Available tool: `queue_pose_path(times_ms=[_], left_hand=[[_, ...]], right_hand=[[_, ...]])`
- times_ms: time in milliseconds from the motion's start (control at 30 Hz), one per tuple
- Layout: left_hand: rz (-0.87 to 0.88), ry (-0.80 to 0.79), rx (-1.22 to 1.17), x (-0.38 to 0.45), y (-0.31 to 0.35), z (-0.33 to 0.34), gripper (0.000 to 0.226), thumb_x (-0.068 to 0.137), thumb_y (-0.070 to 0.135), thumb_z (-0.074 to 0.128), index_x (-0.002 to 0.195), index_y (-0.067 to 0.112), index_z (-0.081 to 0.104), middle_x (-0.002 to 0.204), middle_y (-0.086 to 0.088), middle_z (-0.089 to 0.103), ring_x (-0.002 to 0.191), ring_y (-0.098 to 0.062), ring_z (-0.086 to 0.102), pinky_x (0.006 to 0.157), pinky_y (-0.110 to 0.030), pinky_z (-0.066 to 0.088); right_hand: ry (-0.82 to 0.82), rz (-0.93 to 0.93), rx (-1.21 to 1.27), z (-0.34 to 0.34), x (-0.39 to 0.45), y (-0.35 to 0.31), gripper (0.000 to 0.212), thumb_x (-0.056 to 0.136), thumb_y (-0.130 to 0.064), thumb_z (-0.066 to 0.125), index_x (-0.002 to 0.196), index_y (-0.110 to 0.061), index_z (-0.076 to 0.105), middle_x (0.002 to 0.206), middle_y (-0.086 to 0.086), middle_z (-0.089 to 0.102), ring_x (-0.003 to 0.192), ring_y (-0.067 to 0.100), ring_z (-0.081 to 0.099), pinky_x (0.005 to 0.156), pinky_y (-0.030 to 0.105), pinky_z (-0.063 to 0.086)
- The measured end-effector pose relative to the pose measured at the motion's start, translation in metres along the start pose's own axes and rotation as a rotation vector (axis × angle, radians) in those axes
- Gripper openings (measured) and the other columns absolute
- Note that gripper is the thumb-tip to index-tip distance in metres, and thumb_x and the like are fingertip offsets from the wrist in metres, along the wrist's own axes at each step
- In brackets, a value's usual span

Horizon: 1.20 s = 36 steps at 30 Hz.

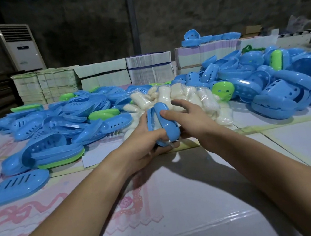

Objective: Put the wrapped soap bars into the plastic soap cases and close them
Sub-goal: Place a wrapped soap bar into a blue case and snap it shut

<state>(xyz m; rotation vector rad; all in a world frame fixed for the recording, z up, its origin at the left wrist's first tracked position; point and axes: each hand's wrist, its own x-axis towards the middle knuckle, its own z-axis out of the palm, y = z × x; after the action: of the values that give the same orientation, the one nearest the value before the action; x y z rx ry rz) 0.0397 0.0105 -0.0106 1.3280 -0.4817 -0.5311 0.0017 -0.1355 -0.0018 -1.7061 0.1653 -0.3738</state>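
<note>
A blue plastic soap case (166, 124) stands on edge above the table's middle, its two halves a little apart with a white wrapped soap bar (156, 124) showing between them. My left hand (146, 142) grips the case from below and the left. My right hand (186, 117) holds its right half, thumb pressed on the lid. Behind them lies a heap of wrapped white soap bars (183, 96).
Slotted blue and green case halves (57, 127) are piled at the left, and deeper holed blue halves (276, 82) at the right. Stacks of flat cartons (105, 75) line the table's far edge. A white floor air conditioner (20, 46) stands behind.
</note>
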Motion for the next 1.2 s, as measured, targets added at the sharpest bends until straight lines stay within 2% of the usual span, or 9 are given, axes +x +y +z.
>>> queue_pose_path(times_ms=[167, 333, 467, 533, 667, 767, 867, 1033, 1200], left_hand=[[0.020, -0.037, -0.071, 0.005, -0.001, -0.006, 0.066, 0.082, -0.009, 0.056, 0.135, 0.030, 0.049, 0.118, -0.017, 0.072, 0.099, -0.041, 0.073, 0.076, -0.042, 0.062], [0.032, -0.024, -0.111, 0.006, -0.001, -0.005, 0.070, 0.075, -0.003, 0.059, 0.134, 0.033, 0.050, 0.113, -0.013, 0.074, 0.099, -0.041, 0.073, 0.082, -0.051, 0.062], [0.003, -0.002, -0.149, 0.008, -0.001, -0.004, 0.064, 0.087, -0.008, 0.050, 0.135, 0.034, 0.048, 0.114, -0.013, 0.073, 0.096, -0.038, 0.075, 0.071, -0.044, 0.063], [-0.047, -0.012, -0.194, 0.007, 0.002, -0.005, 0.055, 0.091, 0.000, 0.045, 0.136, 0.031, 0.050, 0.118, -0.015, 0.072, 0.096, -0.038, 0.074, 0.070, -0.045, 0.062], [-0.147, -0.028, -0.291, 0.007, 0.006, -0.005, 0.036, 0.101, 0.026, 0.037, 0.123, 0.016, 0.064, 0.116, -0.016, 0.074, 0.103, -0.037, 0.070, 0.083, -0.050, 0.059], [-0.137, -0.016, -0.341, 0.007, 0.006, -0.006, 0.035, 0.106, 0.031, 0.036, 0.121, 0.022, 0.067, 0.129, -0.017, 0.068, 0.124, -0.042, 0.061, 0.095, -0.057, 0.052], [-0.118, -0.029, -0.342, 0.007, 0.006, -0.007, 0.036, 0.108, 0.026, 0.038, 0.138, 0.036, 0.056, 0.136, -0.016, 0.064, 0.125, -0.044, 0.059, 0.098, -0.062, 0.050], [-0.087, -0.072, -0.271, 0.005, 0.004, -0.008, 0.042, 0.108, 0.029, 0.044, 0.148, 0.042, 0.042, 0.134, -0.010, 0.065, 0.109, -0.043, 0.070, 0.086, -0.056, 0.059], [-0.119, -0.153, -0.240, 0.001, 0.007, -0.015, 0.032, 0.105, 0.025, 0.050, 0.136, 0.032, 0.058, 0.126, -0.017, 0.070, 0.099, -0.045, 0.072, 0.073, -0.047, 0.063]], right_hand=[[-0.044, -0.019, 0.049, -0.004, -0.001, -0.005, 0.060, 0.086, -0.034, 0.074, 0.140, -0.035, 0.048, 0.103, 0.004, 0.069, 0.065, 0.011, 0.071, 0.053, 0.026, 0.053], [-0.075, -0.065, -0.010, -0.002, -0.002, -0.005, 0.055, 0.087, -0.034, 0.071, 0.137, -0.043, 0.049, 0.106, 0.003, 0.066, 0.067, 0.009, 0.070, 0.062, 0.029, 0.058], [-0.062, -0.067, -0.022, -0.001, -0.002, -0.002, 0.056, 0.087, -0.037, 0.072, 0.138, -0.042, 0.049, 0.107, 0.004, 0.065, 0.076, 0.013, 0.071, 0.064, 0.027, 0.056], [-0.059, -0.066, -0.029, 0.000, -0.002, -0.001, 0.058, 0.087, -0.039, 0.072, 0.139, -0.040, 0.048, 0.107, 0.004, 0.065, 0.078, 0.015, 0.071, 0.064, 0.027, 0.056], [-0.045, -0.058, -0.014, 0.003, -0.003, 0.000, 0.060, 0.086, -0.037, 0.073, 0.140, -0.037, 0.048, 0.107, 0.005, 0.065, 0.081, 0.016, 0.071, 0.060, 0.027, 0.056], [-0.014, -0.059, 0.013, 0.003, -0.002, -0.001, 0.060, 0.085, -0.037, 0.074, 0.140, -0.034, 0.049, 0.104, 0.002, 0.066, 0.082, 0.015, 0.073, 0.062, 0.027, 0.057], [-0.012, -0.048, 0.033, 0.002, -0.002, -0.002, 0.058, 0.087, -0.037, 0.073, 0.140, -0.033, 0.050, 0.105, 0.000, 0.068, 0.081, 0.013, 0.074, 0.061, 0.025, 0.056], [-0.035, -0.020, 0.077, 0.000, -0.004, -0.004, 0.055, 0.089, -0.033, 0.072, 0.140, -0.033, 0.050, 0.109, 0.004, 0.069, 0.077, 0.015, 0.073, 0.059, 0.025, 0.054], [-0.089, 0.045, 0.171, -0.004, -0.009, -0.011, 0.049, 0.088, -0.022, 0.072, 0.134, -0.029, 0.055, 0.111, 0.006, 0.069, 0.054, 0.011, 0.068, 0.048, 0.024, 0.052]])
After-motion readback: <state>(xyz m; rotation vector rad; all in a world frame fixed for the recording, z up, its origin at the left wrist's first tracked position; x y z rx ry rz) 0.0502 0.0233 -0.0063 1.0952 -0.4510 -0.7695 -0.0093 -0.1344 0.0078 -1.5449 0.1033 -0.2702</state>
